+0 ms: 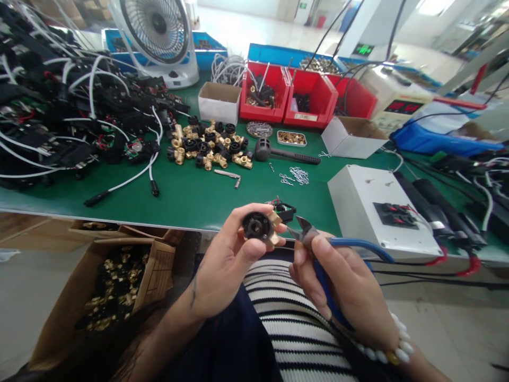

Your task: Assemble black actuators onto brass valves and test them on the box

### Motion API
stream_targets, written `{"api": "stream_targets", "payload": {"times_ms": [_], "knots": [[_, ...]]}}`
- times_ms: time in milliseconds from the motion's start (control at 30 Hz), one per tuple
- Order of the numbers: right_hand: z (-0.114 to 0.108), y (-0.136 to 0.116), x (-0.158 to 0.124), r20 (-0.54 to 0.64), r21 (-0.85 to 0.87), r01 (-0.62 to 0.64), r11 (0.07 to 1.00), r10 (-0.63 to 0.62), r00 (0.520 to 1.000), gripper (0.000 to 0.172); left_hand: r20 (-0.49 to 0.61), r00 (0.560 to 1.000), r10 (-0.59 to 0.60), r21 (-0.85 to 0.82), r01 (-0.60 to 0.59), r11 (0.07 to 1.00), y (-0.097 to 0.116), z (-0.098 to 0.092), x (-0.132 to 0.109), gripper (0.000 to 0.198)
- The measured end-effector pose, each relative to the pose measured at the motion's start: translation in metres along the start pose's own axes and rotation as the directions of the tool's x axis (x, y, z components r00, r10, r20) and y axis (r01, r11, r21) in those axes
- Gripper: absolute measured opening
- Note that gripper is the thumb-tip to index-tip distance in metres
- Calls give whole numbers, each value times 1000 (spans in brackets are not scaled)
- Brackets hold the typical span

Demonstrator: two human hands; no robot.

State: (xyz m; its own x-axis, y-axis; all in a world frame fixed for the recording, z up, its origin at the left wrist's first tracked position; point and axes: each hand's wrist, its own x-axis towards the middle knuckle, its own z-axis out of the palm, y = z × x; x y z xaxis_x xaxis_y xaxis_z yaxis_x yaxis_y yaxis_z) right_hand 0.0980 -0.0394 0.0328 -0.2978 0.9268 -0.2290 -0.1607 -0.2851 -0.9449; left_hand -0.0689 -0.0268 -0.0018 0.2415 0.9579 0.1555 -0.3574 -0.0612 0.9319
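Head view: in the lower middle of the frame, the left hand [222, 268] is closed around a brass fitting [256, 227] with a round black cap, thumb and fingers gripping its edges so that the cap's open face points up toward the camera. Just right of it, the right hand [352, 276] is clasped around blue-handled cutting pliers [358, 243], whose jaws stand spread beside the brass (whether a tip touches it, I cannot tell). The two hands are near each other but apart.

The fitting should feel heavy for its size, stiff throughout, its machined brass perhaps a little slippery; the black cap, probably plastic, looks like the more easily marked part. A hold across the cap's rim, with fingers supporting the brass behind, seems surest, leaving the stubs at the right free. The pliers should be rigid and best held well down the handles, clear of the blades.

Above centre lies a heap of similar fittings [210, 146]; right of it, a dark mallet [263, 150] and, below that, small wire clips [300, 175].
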Motion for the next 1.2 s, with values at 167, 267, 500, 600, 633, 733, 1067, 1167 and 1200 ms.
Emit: {"api": "stream_targets", "payload": {"times_ms": [167,267,500,600,633,733,1067,1167,1200], "knots": [[0,0,-1,47,-10,-40,999,41,998,38,42,997,-60,-28,61,998,0,3,-1,33],[0,1,-1,50,-17,-49,999,50,997,39,29,999,-46,-25,47,999,1,6,-2,31],[1,-1,-3,68,-55,-89,994,93,993,38,-71,975,213,345,-176,922,-7,7,-1,39],[3,-4,-4,82,-61,-109,992,114,990,37,-68,939,337,439,-275,856,-10,6,0,41],[3,-4,-4,83,-66,-115,991,120,989,37,-65,931,359,458,-292,839,-10,5,0,42],[4,-4,-4,70,-87,-131,988,138,988,39,-54,918,394,525,-310,793,-7,5,0,39],[8,1,-8,46,-116,-100,988,106,993,41,-27,921,387,652,-278,706,6,7,-3,31],[10,2,-8,20,-142,-68,988,72,997,43,-47,915,401,698,-257,669,6,9,-4,30],[11,2,-7,12,-151,-56,987,59,998,43,-57,913,405,712,-247,658,6,10,-4,30]]}}
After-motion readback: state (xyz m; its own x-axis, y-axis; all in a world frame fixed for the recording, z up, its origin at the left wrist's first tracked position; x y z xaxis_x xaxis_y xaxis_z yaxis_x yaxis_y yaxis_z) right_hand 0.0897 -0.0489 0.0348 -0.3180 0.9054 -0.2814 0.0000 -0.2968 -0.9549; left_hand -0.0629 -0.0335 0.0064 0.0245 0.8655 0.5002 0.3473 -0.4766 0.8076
